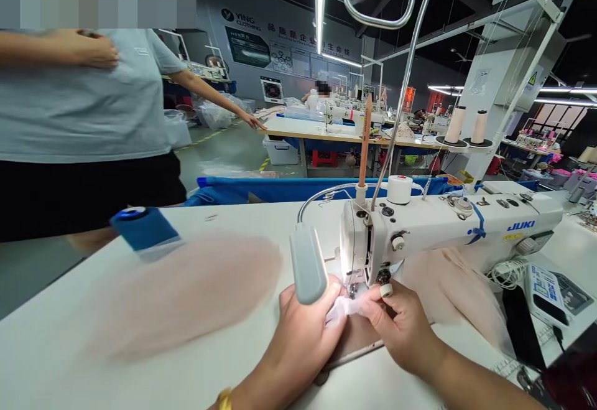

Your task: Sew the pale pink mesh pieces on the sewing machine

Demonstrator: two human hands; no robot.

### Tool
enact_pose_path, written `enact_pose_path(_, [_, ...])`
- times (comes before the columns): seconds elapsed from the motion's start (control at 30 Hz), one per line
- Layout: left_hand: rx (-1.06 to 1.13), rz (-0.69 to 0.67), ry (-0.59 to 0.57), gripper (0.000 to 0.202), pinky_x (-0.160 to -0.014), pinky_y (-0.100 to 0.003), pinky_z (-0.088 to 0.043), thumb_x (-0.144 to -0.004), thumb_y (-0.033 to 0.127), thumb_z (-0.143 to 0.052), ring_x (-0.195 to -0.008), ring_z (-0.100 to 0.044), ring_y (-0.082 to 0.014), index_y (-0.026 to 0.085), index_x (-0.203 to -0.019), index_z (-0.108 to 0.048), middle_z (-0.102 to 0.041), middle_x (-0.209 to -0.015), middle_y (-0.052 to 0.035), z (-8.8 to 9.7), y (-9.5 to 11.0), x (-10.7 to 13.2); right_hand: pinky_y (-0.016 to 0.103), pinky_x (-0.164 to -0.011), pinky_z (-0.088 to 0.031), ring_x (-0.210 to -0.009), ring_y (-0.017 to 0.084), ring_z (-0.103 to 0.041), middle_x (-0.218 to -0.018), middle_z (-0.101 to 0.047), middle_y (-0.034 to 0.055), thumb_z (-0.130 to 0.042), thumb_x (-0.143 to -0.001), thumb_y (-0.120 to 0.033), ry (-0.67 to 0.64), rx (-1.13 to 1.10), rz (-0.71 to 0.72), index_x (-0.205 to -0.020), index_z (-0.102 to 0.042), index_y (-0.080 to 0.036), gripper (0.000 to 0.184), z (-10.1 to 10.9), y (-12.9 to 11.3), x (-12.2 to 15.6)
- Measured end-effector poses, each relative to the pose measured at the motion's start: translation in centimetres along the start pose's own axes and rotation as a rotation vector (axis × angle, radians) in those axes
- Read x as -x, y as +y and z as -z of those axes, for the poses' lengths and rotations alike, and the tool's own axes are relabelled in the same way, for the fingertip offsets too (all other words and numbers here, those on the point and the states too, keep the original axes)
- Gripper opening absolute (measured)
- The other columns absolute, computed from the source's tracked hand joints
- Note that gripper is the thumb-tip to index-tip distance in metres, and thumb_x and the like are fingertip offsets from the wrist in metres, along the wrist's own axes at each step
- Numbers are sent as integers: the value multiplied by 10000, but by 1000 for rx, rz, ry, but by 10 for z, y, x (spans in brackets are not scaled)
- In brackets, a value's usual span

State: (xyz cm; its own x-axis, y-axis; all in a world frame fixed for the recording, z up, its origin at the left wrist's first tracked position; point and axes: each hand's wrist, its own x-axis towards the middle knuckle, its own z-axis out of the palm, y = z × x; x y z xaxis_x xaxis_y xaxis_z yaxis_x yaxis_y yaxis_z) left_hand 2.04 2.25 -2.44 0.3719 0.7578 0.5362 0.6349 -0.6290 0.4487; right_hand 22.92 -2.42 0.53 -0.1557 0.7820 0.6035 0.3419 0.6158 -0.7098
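My left hand (pixel 302 329) and my right hand (pixel 400 326) both pinch a small piece of thin pale pink fabric (pixel 346 307) right under the needle of a white JUKI sewing machine (pixel 448 226). The fingers of each hand are closed on the cloth, almost touching each other. More of the pink fabric (pixel 459 292) trails off to the right under the machine arm. A grey lamp head (pixel 308 264) hangs just above my left hand and hides part of it.
A blurred heap of pale pink fabric (pixel 186 292) lies on the white table (pixel 69 348) to the left, beside a blue object (pixel 144 228). A person in a grey shirt (pixel 84 99) stands at far left. A control panel (pixel 545 288) sits right. A blue bin (pixel 289 189) is behind.
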Motion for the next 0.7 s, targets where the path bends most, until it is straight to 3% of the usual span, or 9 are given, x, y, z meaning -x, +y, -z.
enact_pose_path(0.1, [10, -33, 42, 228, -946, -485, -470, -944, 147, -451, -948, -626, -284, 233, -911, -659, -718, -992, -52, -3, -7, 4, 279, -776, -531, -804, 181, -693, -882, -759, 16, -556, -1151, -310, -17, 34, 17, -951, -732, -232, 277, 1, 1, 1])
enact_pose_path(0.23, [-1, -77, 15, 220, -929, -453, -467, -977, 149, -482, -996, -613, -295, 238, -979, -683, -724, -1053, -68, 3, -4, 9, 288, -767, -525, -816, 189, -708, -917, -779, 32, -467, -1189, -306, -76, 121, 45, -1010, -699, -233, 301, 6, 4, 4])
enact_pose_path(0.37, [-54, -248, -53, 288, -840, -416, -414, -917, 32, -473, -892, -596, -274, 233, -880, -675, -707, -953, -61, 7, 1, 15, 326, -809, -500, -799, 200, -698, -886, -785, 24, -387, -1222, -335, -309, 285, 228, -951, -644, -250, 383, 18, 11, 8])
enact_pose_path(0.47, [-92, -413, -28, 348, -800, -415, -349, -949, 4, -434, -820, -589, -262, 234, -850, -675, -694, -882, -49, 5, 1, 18, 341, -804, -468, -757, 194, -669, -821, -754, 7, -418, -1228, -447, -484, 398, 329, -938, -612, -248, 402, 26, 15, 10])
enact_pose_path(0.6, [-92, -475, -14, 260, -788, -413, -316, -1008, 73, -499, -832, -625, -256, 243, -907, -669, -732, -900, -24, 4, 3, 21, 353, -776, -416, -790, 199, -657, -843, -748, 7, -470, -1183, -653, -502, 481, 320, -934, -603, -245, 497, 29, 12, 12])
enact_pose_path(0.7, [-86, -485, -17, 213, -782, -409, -303, -1022, 100, -551, -823, -636, -245, 247, -918, -664, -730, -866, 0, 5, 6, 25, 355, -771, -393, -788, 201, -640, -817, -731, 1, -455, -1172, -703, -487, 501, 320, -890, -582, -244, 554, 30, 8, 13])
